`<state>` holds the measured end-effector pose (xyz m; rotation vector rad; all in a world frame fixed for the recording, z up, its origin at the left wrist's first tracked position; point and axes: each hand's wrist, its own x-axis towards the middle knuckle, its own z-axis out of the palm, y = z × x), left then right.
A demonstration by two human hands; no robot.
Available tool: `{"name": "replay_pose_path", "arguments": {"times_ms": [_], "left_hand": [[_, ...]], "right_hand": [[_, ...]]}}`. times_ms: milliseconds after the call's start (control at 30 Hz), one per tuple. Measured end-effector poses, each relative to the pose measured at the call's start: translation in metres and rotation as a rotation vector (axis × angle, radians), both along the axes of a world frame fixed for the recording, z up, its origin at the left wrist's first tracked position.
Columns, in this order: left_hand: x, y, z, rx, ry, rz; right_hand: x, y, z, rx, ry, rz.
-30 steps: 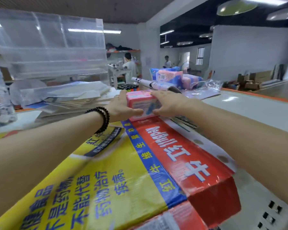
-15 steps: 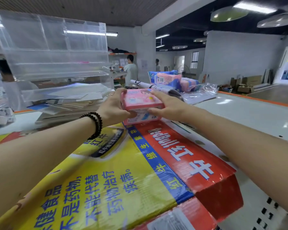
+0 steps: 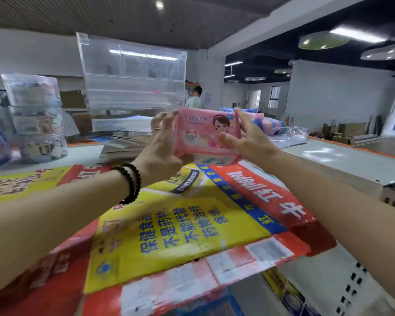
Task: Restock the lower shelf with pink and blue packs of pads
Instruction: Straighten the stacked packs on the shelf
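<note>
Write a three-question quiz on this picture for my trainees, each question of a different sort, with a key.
1. True or false: the pink pack lies flat on the carton.
2. Which hand wears the black bead bracelet? A) left B) right C) neither
3. Fill in: the pack is held by ____ hands.

Key
1. False: the left hand and right hand grip it by its ends, raised above the carton.
2. A
3. both
</note>
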<state>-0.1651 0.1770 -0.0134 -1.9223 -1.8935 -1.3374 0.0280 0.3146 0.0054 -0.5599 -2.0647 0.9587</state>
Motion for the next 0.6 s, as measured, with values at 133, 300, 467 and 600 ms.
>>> {"name": "replay_pose_path", "arguments": {"times_ms": [133, 300, 467, 600], "left_hand": [[0.013, -0.027, 0.012, -0.102, -0.300, -0.200], [0.032, -0.054, 0.014, -0.082, -0.363, -0.180], [0.048, -0.087, 0.021, -0.017, -0.356, -0.120], [0.075, -0.115, 0.024, 0.057, -0.348, -0.048]], "right_hand": [[0.003, -0.035, 0.003, 0.209, 0.007, -0.080], [0.014, -0.062, 0.001, 0.259, 0.047, -0.069], [0.024, -0.086, -0.005, 0.252, 0.122, -0.056], [0.040, -0.105, -0.010, 0.205, 0.162, 0.001]]}}
